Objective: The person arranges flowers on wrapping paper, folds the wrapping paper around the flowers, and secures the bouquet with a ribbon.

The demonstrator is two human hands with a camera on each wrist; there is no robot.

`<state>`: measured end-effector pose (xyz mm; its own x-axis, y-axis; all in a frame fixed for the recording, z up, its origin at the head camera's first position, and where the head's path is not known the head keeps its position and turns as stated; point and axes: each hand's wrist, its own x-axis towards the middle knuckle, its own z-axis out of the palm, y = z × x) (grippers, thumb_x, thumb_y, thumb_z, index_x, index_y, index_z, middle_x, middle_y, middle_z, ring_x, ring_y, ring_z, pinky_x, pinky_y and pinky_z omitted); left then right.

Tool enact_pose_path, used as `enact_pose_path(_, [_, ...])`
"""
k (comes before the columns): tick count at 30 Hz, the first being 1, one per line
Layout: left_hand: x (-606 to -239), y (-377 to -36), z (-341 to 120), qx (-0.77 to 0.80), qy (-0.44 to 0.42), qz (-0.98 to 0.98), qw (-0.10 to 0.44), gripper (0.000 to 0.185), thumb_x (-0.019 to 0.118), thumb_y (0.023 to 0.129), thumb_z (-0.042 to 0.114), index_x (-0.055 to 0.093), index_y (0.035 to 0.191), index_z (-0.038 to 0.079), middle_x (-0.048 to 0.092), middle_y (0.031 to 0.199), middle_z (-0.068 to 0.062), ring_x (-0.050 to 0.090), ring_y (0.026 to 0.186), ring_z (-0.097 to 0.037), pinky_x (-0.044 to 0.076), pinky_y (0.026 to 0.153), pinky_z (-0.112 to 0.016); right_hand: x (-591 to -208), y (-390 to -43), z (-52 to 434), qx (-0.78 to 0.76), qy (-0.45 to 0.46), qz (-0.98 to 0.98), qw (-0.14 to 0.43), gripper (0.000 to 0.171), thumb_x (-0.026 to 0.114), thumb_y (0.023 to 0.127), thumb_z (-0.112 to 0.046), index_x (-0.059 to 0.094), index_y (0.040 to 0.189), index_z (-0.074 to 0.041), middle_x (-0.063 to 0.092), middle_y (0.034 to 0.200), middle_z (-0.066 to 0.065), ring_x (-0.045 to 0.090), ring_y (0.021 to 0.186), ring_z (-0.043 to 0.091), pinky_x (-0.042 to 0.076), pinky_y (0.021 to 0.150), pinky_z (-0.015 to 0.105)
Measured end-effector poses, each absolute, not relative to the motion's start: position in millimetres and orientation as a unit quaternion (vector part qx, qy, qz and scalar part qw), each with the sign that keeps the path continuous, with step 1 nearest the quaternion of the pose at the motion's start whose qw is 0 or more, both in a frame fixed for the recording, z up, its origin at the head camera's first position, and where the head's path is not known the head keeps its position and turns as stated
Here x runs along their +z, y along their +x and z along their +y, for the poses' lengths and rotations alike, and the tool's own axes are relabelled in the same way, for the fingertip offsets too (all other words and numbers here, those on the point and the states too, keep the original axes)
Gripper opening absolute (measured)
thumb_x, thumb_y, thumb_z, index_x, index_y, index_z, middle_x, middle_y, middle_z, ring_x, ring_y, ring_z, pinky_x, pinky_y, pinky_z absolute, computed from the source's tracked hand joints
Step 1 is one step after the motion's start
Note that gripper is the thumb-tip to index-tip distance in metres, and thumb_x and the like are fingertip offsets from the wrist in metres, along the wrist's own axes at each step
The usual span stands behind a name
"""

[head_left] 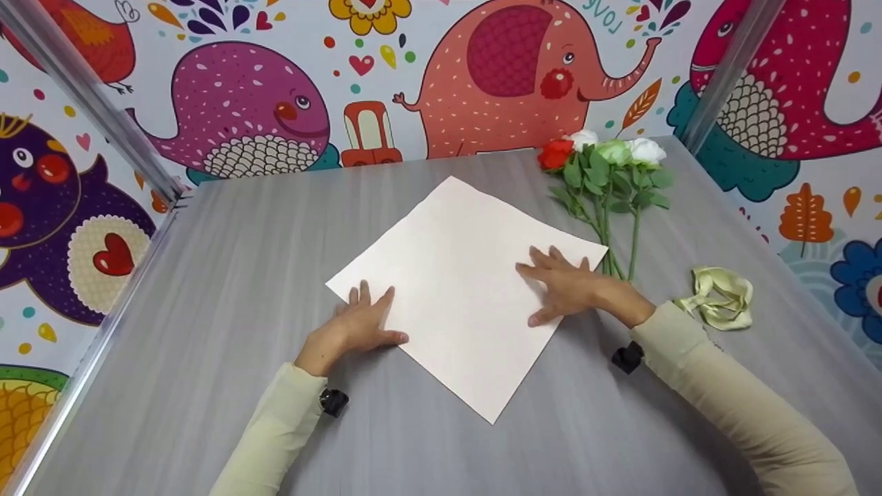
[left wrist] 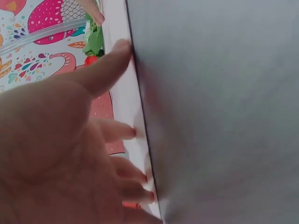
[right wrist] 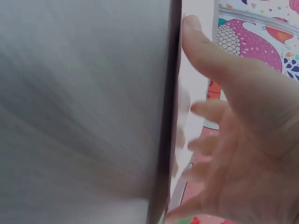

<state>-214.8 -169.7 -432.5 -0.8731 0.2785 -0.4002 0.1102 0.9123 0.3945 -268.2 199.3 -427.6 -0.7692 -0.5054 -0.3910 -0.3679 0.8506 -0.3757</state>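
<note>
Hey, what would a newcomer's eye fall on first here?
Probably the pale square sheet, set cornerwise between the spread left hand and right hand. Behind it, a big coral elephant on the backdrop also stands out. Flowers, one red, lie by the sheet's right corner, a shiny ribbon nearby.

Head view: bright, diffuse light, seemingly from overhead; paper (head_left: 462, 296) reads near-white, surface detail faint. Soft-edged shadows on the table (head_left: 234, 275) beside both forearms (head_left: 744, 399). Glare streak on metal rail (head_left: 57, 413) along the table's left edge. Wrist views: dimmer, low contrast; table grain smeared out of focus. Left hand (left wrist: 60, 135) palm shaded. Right hand (right wrist: 247, 140) fingertips blurred; dark shadow band hugs paper edge.
</note>
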Motion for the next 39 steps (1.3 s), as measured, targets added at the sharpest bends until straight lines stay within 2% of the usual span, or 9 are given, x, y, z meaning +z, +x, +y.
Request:
enact_pose_path(5, [-427.7,-216.2,-170.8,0.19,0.087,0.949,0.235,0.101,0.074,0.089,0.042,0.014,0.16,0.003,-0.009,0.158,-0.042,-0.006,0.149,-0.057,0.011,0.121,-0.065,-428.2,-269.5,203.5,-0.111,-0.215,0.937,0.253,0.12,0.075,0.079,-0.063,0.005,0.162,-0.013,-0.011,0.167,0.022,-0.01,0.152,0.051,0.002,0.104,0.085])
enact_pose_path(11, [-424.1,-216.6,-170.8,0.167,0.081,0.958,0.22,0.109,0.079,0.084,0.042,0.014,0.158,-0.003,-0.002,0.157,-0.045,0.003,0.15,-0.056,0.02,0.12,-0.062,-429.1,-270.1,204.5,-0.102,-0.216,0.936,0.258,0.12,0.073,0.08,-0.065,0.005,0.162,-0.012,-0.009,0.168,0.022,-0.006,0.152,0.051,0.007,0.105,0.085])
enact_pose_path(13, [-423.0,-216.6,-170.4,0.156,0.083,0.96,0.215,0.108,0.08,0.083,0.042,0.017,0.158,-0.004,0.001,0.157,-0.045,0.007,0.149,-0.057,0.025,0.119,-0.062,-428.0,-270.5,205.9,-0.118,-0.214,0.936,0.253,0.114,0.073,0.082,-0.061,0.009,0.162,-0.011,-0.005,0.168,0.023,-0.004,0.152,0.051,0.008,0.107,0.083])
enact_pose_path(16, [-422.0,-216.0,-170.4,0.148,0.084,0.963,0.209,0.107,0.082,0.082,0.041,0.02,0.157,-0.004,0.005,0.157,-0.046,0.012,0.149,-0.057,0.029,0.116,-0.062,-425.5,-272.7,210.3,-0.152,-0.22,0.937,0.225,0.099,0.072,0.089,-0.049,0.02,0.159,-0.003,0.007,0.165,0.029,0.005,0.152,0.052,0.015,0.114,0.075])
enact_pose_path(20, [-421.5,-214.6,-171.6,0.151,0.085,0.963,0.206,0.107,0.084,0.08,0.039,0.022,0.156,-0.005,0.007,0.156,-0.046,0.013,0.148,-0.058,0.031,0.115,-0.062,-421.5,-280.4,219.0,-0.191,-0.228,0.944,0.146,0.076,0.069,0.095,-0.032,0.037,0.148,0.011,0.032,0.154,0.038,0.028,0.146,0.051,0.028,0.117,0.061])
enact_pose_path(24, [-420.6,-214.0,-171.1,0.149,0.083,0.963,0.209,0.108,0.083,0.08,0.042,0.023,0.156,-0.006,0.007,0.156,-0.046,0.013,0.148,-0.058,0.03,0.116,-0.062,-416.0,-290.7,229.0,-0.234,-0.198,0.948,0.079,0.06,0.068,0.096,-0.023,0.048,0.139,0.014,0.048,0.142,0.037,0.042,0.137,0.05,0.035,0.112,0.059])
enact_pose_path(30, [-422.4,-214.1,-166.9,0.152,0.082,0.965,0.197,0.108,0.083,0.08,0.044,0.024,0.154,-0.008,0.01,0.155,-0.047,0.017,0.147,-0.058,0.035,0.114,-0.06,-409.6,-299.6,245.3,-0.292,-0.118,0.947,0.068,0.053,0.064,0.098,-0.021,0.051,0.139,0.01,0.047,0.143,0.034,0.046,0.132,0.049,0.041,0.107,0.06])
enact_pose_path(35, [-425.2,-213.9,-165.0,0.153,0.08,0.968,0.184,0.106,0.085,0.078,0.041,0.027,0.152,-0.009,0.016,0.153,-0.046,0.023,0.145,-0.057,0.04,0.11,-0.058,-409.2,-302.7,259.8,-0.31,-0.06,0.948,0.043,0.046,0.059,0.1,-0.017,0.054,0.137,0.008,0.053,0.138,0.033,0.055,0.118,0.045,0.047,0.095,0.056])
enact_pose_path(39, [-426.2,-214.4,-163.8,0.148,0.078,0.969,0.182,0.106,0.086,0.078,0.041,0.029,0.151,-0.009,0.021,0.15,-0.045,0.03,0.141,-0.054,0.042,0.108,-0.057,-411.2,-306.3,272.1,-0.322,0.003,0.946,0.043,0.044,0.056,0.1,-0.018,0.055,0.136,0.008,0.055,0.137,0.032,0.056,0.119,0.045,0.048,0.094,0.055])
